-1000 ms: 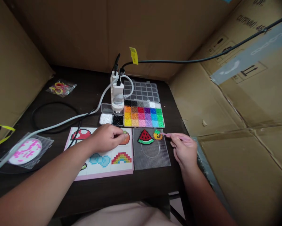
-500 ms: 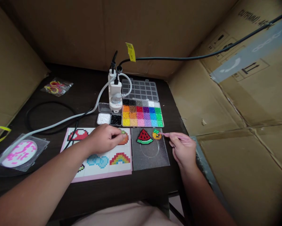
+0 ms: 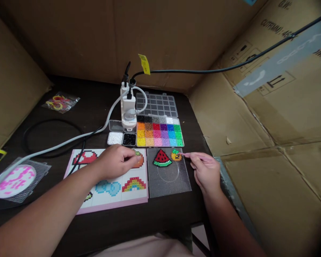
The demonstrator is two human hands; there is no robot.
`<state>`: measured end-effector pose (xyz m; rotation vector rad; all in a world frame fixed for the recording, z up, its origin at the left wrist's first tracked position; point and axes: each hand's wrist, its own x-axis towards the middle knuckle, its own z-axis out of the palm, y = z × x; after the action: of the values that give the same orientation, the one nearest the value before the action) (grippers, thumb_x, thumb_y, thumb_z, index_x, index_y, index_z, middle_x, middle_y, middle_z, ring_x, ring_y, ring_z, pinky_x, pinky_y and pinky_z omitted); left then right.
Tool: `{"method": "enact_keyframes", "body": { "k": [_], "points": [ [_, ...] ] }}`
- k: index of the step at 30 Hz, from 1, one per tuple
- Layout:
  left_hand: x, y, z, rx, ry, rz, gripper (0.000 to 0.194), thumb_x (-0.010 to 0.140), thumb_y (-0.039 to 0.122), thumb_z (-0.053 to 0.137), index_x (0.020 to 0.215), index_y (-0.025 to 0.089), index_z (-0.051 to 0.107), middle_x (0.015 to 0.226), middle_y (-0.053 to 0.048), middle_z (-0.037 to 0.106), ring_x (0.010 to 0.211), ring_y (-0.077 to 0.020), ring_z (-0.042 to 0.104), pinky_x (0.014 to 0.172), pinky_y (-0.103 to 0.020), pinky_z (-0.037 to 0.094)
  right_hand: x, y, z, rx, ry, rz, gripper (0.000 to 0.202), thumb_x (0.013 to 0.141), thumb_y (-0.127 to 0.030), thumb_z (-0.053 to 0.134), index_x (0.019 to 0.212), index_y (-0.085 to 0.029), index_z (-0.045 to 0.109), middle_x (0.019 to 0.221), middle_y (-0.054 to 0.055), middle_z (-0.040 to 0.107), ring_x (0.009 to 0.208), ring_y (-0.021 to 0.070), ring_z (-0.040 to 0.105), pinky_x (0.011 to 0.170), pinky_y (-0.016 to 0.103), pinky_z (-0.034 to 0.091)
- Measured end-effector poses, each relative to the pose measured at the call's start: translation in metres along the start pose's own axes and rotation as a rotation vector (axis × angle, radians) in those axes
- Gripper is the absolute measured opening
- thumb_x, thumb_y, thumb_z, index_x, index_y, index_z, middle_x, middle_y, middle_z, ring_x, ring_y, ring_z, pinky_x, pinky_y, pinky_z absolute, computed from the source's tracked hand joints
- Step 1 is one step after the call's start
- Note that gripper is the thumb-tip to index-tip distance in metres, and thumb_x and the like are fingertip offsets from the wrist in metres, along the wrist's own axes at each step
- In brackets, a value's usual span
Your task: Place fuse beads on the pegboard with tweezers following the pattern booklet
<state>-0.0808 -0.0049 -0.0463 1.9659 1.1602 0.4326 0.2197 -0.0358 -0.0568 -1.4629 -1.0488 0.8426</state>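
My right hand (image 3: 206, 172) pinches pink tweezers (image 3: 196, 156), whose tip touches the small orange bead figure with a green top (image 3: 176, 155) on the clear pegboard (image 3: 168, 189). Beside that figure lies a finished-looking watermelon slice of beads (image 3: 162, 159). My left hand (image 3: 117, 161) rests over the printed pattern sheet (image 3: 112, 205), thumb and forefinger closed near the orange fruit picture; whatever they hold, if anything, is too small to make out. Behind the pegboard sits a divided box of coloured beads (image 3: 160, 132).
Small boxes of white beads (image 3: 115, 138) and black beads (image 3: 129, 139) stand near a power strip (image 3: 128, 107). A white cable (image 3: 69, 141) crosses the left side. Another pegboard (image 3: 44, 171) lies far left. Cardboard walls (image 3: 155, 39) enclose the table.
The whole view has shifted slightly, with the table's things a little lower and further left. Both hands keep nearly the same places over the sheet and pegboard.
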Motion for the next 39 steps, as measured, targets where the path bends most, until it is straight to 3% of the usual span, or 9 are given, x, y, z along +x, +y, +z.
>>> {"method": "enact_keyframes", "body": {
  "k": [12, 39],
  "points": [
    [-0.0003, 0.0000, 0.0004, 0.051, -0.020, -0.007, 0.047, 0.090, 0.044, 0.043, 0.052, 0.016, 0.036, 0.051, 0.005, 0.032, 0.051, -0.0086, 0.032, 0.052, -0.025, 0.025, -0.0006, 0.0009, -0.0002, 0.039, 0.000, 0.019, 0.016, 0.071, -0.032, 0.075, 0.072, -0.016, 0.072, 0.074, 0.010, 0.074, 0.043, 0.0079, 0.041, 0.041, 0.024, 0.027],
    [0.0000, -0.0021, 0.0018, 0.041, 0.006, -0.002, 0.047, 0.088, 0.043, 0.046, 0.050, 0.016, 0.039, 0.050, 0.005, 0.032, 0.050, -0.0082, 0.033, 0.051, -0.025, 0.024, -0.0001, 0.0008, 0.0010, 0.072, 0.002, 0.010, 0.013, 0.071, -0.029, 0.074, 0.071, -0.016, 0.072, 0.072, 0.010, 0.074, 0.041, 0.0061, 0.038, 0.040, 0.023, 0.025]
  ]
}}
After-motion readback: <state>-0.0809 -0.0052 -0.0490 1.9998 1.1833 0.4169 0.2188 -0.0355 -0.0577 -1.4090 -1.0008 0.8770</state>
